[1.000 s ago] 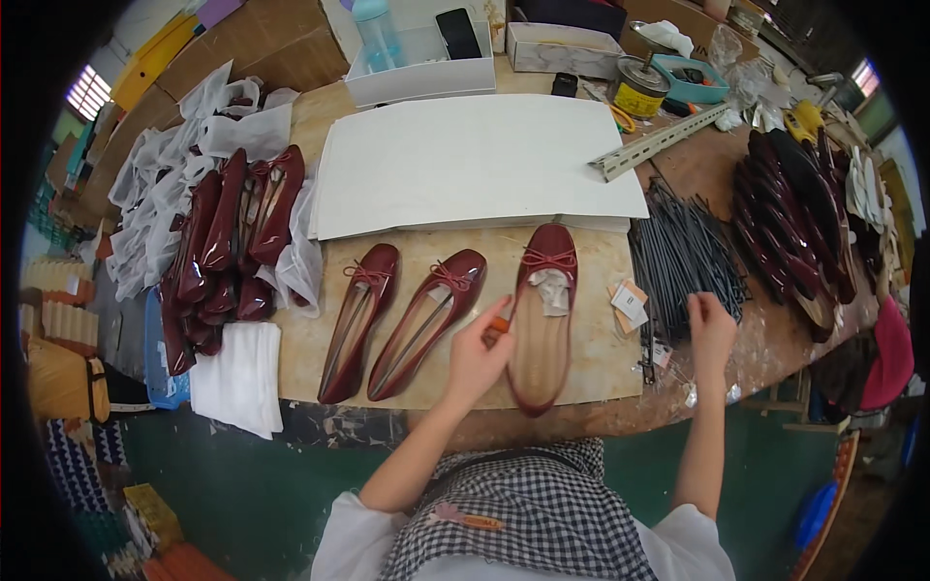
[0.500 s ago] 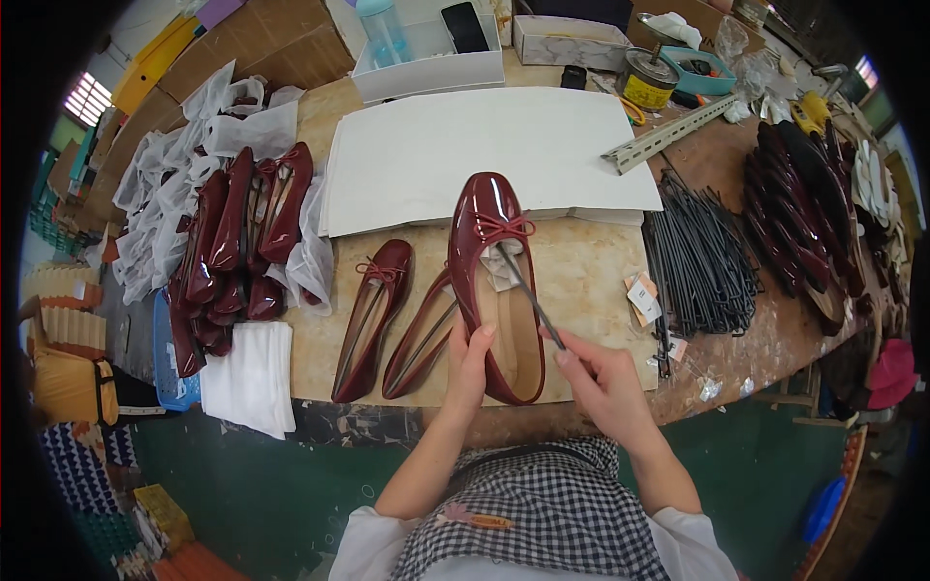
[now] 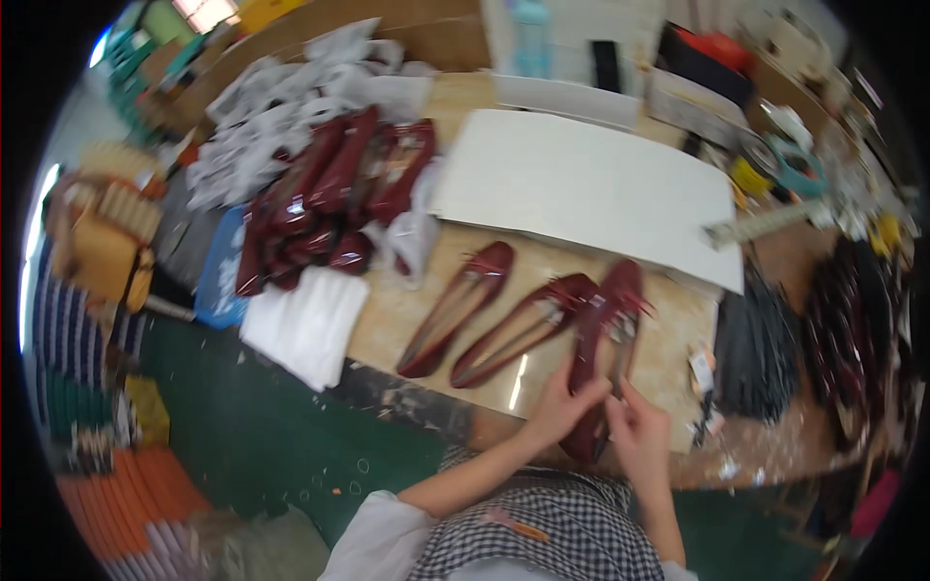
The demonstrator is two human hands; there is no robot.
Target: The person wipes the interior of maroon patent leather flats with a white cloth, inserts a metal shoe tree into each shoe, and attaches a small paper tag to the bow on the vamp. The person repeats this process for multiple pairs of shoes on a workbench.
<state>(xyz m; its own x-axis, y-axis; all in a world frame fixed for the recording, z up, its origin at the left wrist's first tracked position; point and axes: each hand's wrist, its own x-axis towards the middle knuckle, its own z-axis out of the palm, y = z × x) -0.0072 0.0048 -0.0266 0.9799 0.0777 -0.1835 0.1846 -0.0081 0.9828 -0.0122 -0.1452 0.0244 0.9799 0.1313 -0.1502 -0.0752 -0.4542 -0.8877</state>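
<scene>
A glossy burgundy ballet flat (image 3: 588,339) with a bow is tilted in my grasp, toe pointing away from me. Around its left side, towards the heel, my left hand (image 3: 564,407) is closed. My right hand (image 3: 639,424) is pinched at the shoe's opening by the heel, on the end of a dark thin rod that the fingers mostly hide. Left of the held flat, two matching shoes lie on the table: one flat (image 3: 494,259) farther left, and another flat (image 3: 572,289) beside the held toe. Motion blurs the picture.
A stack of white sheets (image 3: 591,184) lies behind the shoes. To the left are piled burgundy shoes (image 3: 334,179) and a folded white cloth (image 3: 302,324). Bundled dark rods (image 3: 758,349) and more burgundy shoes (image 3: 852,339) lie right. A metal angle bar (image 3: 765,225) rests behind the rods.
My view has swung left, so the table sits farther right. The held shoe and both hands have come lower and nearer my body, and my right hand has moved in towards the heel.
</scene>
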